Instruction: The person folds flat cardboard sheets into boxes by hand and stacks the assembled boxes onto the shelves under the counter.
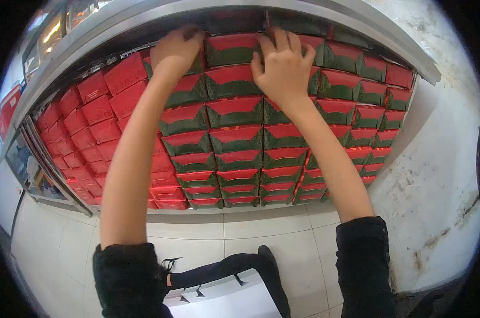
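Note:
Red and dark green boxes (234,111) are stacked in many rows inside a metal-framed shelf unit. At the top row, my left hand (177,50) rests against a box, its fingers bent forward and apart; some fingertips are hidden. My right hand (284,66) lies over the top-row boxes to the right, fingers spread and thumb apart. Between my hands sits one top-row box (232,51), its red upper part and green lower part facing me. Neither hand visibly lifts a box.
A metal edge (144,21) arches above the stack. Plainer red boxes (94,111) fill the left side. A stained white wall (436,175) stands at right. White sheets (229,299) lie near my leg, over a tiled floor (192,230).

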The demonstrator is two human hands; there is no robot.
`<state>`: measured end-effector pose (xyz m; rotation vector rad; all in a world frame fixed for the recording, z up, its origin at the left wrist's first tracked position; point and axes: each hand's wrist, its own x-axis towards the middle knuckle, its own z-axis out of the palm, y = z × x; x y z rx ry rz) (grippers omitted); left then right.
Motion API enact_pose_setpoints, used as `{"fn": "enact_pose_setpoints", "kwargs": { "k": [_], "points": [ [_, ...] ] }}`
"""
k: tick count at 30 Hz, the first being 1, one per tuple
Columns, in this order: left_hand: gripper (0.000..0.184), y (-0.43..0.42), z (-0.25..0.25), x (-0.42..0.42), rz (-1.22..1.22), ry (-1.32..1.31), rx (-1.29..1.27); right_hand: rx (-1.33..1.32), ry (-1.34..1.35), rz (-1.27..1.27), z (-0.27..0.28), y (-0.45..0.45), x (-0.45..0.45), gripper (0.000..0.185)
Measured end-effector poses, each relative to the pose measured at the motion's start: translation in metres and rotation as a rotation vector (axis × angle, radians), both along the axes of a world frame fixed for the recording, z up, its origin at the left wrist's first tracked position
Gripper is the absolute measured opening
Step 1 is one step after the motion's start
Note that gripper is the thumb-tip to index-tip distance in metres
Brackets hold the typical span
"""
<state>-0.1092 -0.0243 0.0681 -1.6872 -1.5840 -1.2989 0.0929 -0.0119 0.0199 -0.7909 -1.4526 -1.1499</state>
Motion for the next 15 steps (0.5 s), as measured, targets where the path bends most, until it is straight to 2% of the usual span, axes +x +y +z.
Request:
{"fn": "enact_pose_setpoints", "kwargs": {
  "k": [3,5,6,8,12,15],
  "points": [
    [0.05,0.01,0.015,-0.004,-0.032,0.023,0.006,0.018,-0.104,-0.011,0.003,0.004,0.0,0.039],
    [0.049,0.008,0.024,0.0,0.172,0.16,-0.099,0.04,-0.176,-0.003,0.01,0.01,-0.001,0.04],
    [0.049,0.016,0.025,-0.001,0.174,0.162,-0.101,0.064,-0.247,0.005,0.012,0.012,-0.003,0.042],
    [0.047,0.035,0.024,-0.006,0.156,0.271,0.083,0.034,-0.257,-0.008,0.017,0.012,-0.008,0.042],
    [0.047,0.031,0.038,0.002,-0.017,0.205,-0.084,-0.06,-0.286,-0.114,0.019,0.015,-0.02,0.04],
    [0.046,0.04,0.043,0.0,-0.05,0.309,-0.074,-0.057,-0.27,-0.067,0.023,0.018,-0.024,0.038]
  ]
}}
